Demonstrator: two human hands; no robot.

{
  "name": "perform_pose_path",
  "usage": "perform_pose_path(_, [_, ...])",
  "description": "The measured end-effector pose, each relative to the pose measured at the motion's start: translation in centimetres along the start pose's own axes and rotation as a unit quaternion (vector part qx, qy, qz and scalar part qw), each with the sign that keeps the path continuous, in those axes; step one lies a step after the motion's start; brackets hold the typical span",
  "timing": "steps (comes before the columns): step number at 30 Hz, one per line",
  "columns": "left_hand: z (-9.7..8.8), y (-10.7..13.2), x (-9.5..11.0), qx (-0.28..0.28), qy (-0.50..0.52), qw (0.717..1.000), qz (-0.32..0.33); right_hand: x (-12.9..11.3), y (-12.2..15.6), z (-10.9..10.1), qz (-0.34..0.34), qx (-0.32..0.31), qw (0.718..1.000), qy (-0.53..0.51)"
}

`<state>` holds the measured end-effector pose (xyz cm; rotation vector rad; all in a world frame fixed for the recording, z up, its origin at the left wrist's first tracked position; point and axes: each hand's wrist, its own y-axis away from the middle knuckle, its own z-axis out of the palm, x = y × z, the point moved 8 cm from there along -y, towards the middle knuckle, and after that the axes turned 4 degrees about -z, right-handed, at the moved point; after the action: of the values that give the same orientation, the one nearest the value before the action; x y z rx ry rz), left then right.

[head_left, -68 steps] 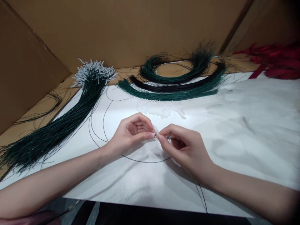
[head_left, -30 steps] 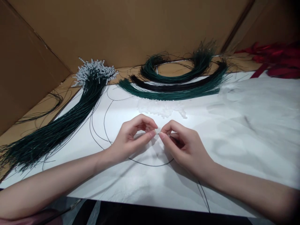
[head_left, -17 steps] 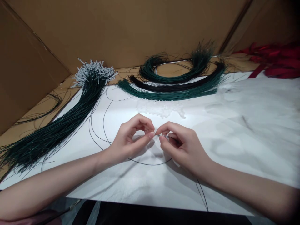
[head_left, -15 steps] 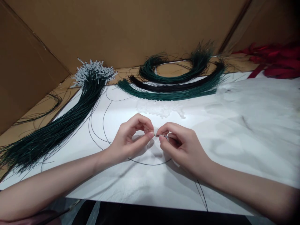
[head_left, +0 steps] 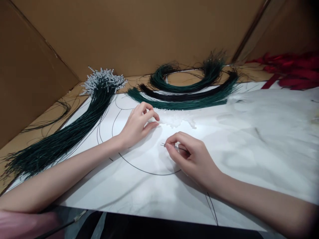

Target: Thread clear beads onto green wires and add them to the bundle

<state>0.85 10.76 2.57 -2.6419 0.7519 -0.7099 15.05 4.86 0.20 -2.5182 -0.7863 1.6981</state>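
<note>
My right hand (head_left: 190, 149) pinches thin dark wire (head_left: 161, 144) between thumb and forefinger. Two short ends stick out to the left of the fingertips, and a long curved wire (head_left: 149, 172) shows on the white sheet below. My left hand (head_left: 141, 122) is at the left edge of a heap of tiny white beads (head_left: 179, 119). A small gap shows between its thumb and forefinger, with nothing visible in it. Whether those fingertips touch a bead cannot be made out.
Left lies a thick bundle of green wires (head_left: 87, 119) with white beaded tips (head_left: 103, 79). Curved green and black wire bundles (head_left: 184, 104) lie behind the beads. Thin white material (head_left: 274, 122) covers the right side, red ribbons (head_left: 296, 71) behind it. Brown cardboard walls (head_left: 149, 33) stand at the back.
My left hand has let go of the wire ends and moved up and away to the bead heap, its fingers parting. My right hand keeps its pinch in nearly the same place.
</note>
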Motion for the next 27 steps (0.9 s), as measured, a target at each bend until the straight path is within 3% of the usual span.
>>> perform_pose_path(9, [1.8,-1.6,-0.3,-0.024,-0.079,0.997,0.001,0.1,-0.1,-0.1,0.0,0.006,1.0,0.002])
perform_pose_path(11, [1.3,-1.6,0.0,-0.015,-0.044,0.999,0.006,0.1,-0.2,-0.1,0.0,0.006,1.0,-0.001])
perform_pose_path(13, [0.7,-1.1,0.5,-0.01,0.057,0.998,0.003,0.1,-0.2,-0.2,0.004,0.01,1.0,-0.007])
perform_pose_path(15, [0.4,-0.3,0.7,-0.02,0.208,0.977,-0.031,0.2,-0.1,-0.2,0.011,0.015,1.0,-0.015])
perform_pose_path(19, [1.5,2.1,1.0,-0.064,0.428,0.891,-0.138,0.2,0.0,-0.5,0.02,0.024,0.999,-0.03])
perform_pose_path(23, [2.4,3.4,1.5,-0.071,0.512,0.838,-0.175,0.2,0.0,-0.7,0.02,0.036,0.999,-0.033])
perform_pose_path(27, [2.8,3.8,1.6,-0.055,0.553,0.811,-0.183,0.5,-0.1,-0.7,0.019,0.044,0.998,-0.028])
